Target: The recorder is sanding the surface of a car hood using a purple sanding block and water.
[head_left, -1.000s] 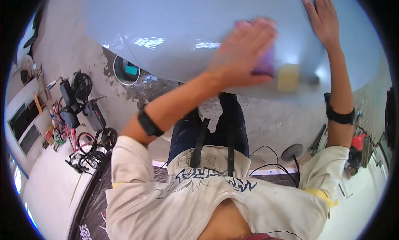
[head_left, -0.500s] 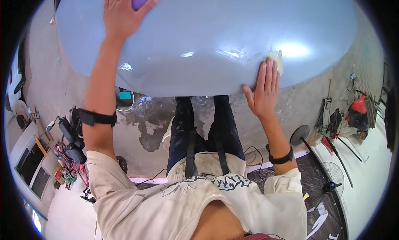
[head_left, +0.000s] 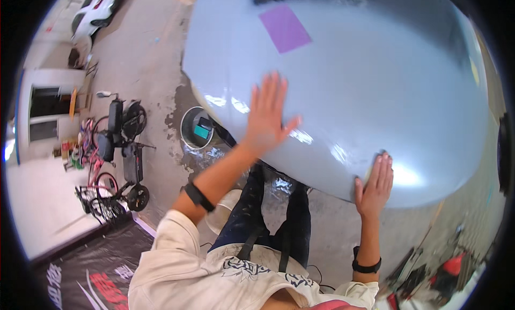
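Note:
A large, smooth grey car panel [head_left: 343, 95] with wet shiny spots curves in front of me. My left hand [head_left: 266, 114] is open, fingers spread and slightly blurred, over the panel's near left part. Whether its palm touches the surface I cannot tell. Beyond its fingertips a purple rectangular sheet [head_left: 285, 29] lies flat on the panel, apart from the hand. My right hand [head_left: 375, 186] rests flat near the panel's close edge, fingers stretched out side by side and thumb apart. A pale edge shows beside its index finger; the rest is hidden under the hand.
A bucket [head_left: 185, 130] holding a teal block [head_left: 201, 131] and something dark stands on the wet floor left of my legs. A pale bucket [head_left: 219, 216] is close to my leg. Electric bikes [head_left: 126, 144] stand farther left. Tools and a red item [head_left: 455, 264] lie at lower right.
My left hand has let go of the purple sheet and come nearer to me. The view has turned and shifted. The pale pad by my right fingers is now mostly covered.

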`<action>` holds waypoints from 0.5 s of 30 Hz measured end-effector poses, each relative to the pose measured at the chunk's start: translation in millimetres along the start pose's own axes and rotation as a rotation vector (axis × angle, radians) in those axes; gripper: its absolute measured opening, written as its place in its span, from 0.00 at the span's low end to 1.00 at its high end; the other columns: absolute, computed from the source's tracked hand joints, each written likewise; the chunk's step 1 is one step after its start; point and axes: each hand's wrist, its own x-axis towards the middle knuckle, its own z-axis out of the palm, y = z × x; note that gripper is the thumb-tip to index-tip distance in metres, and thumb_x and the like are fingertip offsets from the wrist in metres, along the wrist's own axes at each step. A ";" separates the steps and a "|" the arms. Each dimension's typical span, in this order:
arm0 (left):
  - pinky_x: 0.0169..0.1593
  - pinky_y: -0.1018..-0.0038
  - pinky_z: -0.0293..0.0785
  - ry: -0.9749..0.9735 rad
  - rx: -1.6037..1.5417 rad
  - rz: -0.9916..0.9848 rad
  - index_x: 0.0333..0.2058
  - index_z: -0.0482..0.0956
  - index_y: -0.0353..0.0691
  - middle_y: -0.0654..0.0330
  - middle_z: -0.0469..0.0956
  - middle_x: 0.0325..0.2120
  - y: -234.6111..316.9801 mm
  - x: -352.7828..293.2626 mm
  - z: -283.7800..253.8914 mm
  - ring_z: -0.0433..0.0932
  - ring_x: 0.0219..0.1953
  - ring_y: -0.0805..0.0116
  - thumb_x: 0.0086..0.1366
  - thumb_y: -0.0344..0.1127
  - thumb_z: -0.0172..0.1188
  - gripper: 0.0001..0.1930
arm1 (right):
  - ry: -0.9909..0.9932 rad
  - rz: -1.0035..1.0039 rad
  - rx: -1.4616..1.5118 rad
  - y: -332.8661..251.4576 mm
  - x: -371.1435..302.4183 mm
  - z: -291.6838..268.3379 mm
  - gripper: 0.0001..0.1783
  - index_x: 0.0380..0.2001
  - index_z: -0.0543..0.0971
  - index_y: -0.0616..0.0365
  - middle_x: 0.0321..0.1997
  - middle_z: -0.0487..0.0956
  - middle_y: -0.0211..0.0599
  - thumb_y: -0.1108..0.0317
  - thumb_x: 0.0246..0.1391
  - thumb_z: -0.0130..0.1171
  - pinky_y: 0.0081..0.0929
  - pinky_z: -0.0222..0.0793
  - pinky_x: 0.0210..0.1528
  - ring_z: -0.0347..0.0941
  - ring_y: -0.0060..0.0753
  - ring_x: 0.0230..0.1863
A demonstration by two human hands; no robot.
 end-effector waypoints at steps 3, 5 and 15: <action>0.75 0.41 0.37 -0.176 -0.080 -0.072 0.74 0.51 0.31 0.40 0.47 0.76 38.3 -105.3 -6.1 0.43 0.78 0.40 0.69 0.59 0.57 0.48 | 0.032 -0.008 0.055 2.9 45.7 -11.8 0.41 0.75 0.58 0.66 0.80 0.57 0.51 0.48 0.70 0.49 0.52 0.46 0.78 0.50 0.56 0.80; 0.76 0.42 0.36 -0.177 -0.092 -0.091 0.74 0.51 0.32 0.40 0.47 0.76 53.8 -142.6 0.3 0.43 0.78 0.40 0.69 0.60 0.58 0.48 | 0.013 0.010 0.006 10.9 81.7 -11.3 0.42 0.75 0.56 0.67 0.81 0.54 0.51 0.47 0.70 0.49 0.52 0.43 0.79 0.47 0.56 0.81; 0.78 0.50 0.43 -0.313 -0.257 0.090 0.75 0.56 0.51 0.60 0.50 0.77 4.3 -195.3 -29.1 0.44 0.79 0.59 0.67 0.49 0.63 0.42 | -0.029 -0.346 0.085 -131.0 243.9 61.0 0.45 0.77 0.52 0.61 0.82 0.48 0.54 0.41 0.70 0.48 0.57 0.29 0.80 0.38 0.58 0.83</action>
